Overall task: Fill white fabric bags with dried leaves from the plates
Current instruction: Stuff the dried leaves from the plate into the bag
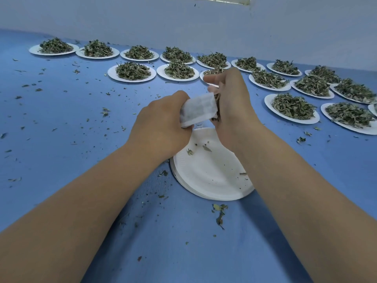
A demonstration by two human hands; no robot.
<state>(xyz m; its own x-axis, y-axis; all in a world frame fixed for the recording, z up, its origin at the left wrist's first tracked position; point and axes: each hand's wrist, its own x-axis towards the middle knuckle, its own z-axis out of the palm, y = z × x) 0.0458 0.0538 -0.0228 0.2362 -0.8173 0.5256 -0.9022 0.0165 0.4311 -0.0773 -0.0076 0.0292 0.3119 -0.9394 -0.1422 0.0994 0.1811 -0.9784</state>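
Gripping white fabric bag [197, 110] w/ L hand [161, 127], fingers curled round its far end, mouth turned toward R hand [232, 107]. Pinching clump of dried leaves [215, 117] w/ R fingers right at bag mouth, above near-empty paper plate [212, 174] lying under both hands.

Risk: may spill crumbs past the mouth onto blue tabletop [61, 119] if stuffed too fast or if opening sags shut; scraps lie scattered round both hands. Full plates [291, 108] wait beyond R hand.

Hidden behind R hand: bag opening, most R fingertips, fill level. Can't tell whether near plate tops a stack.
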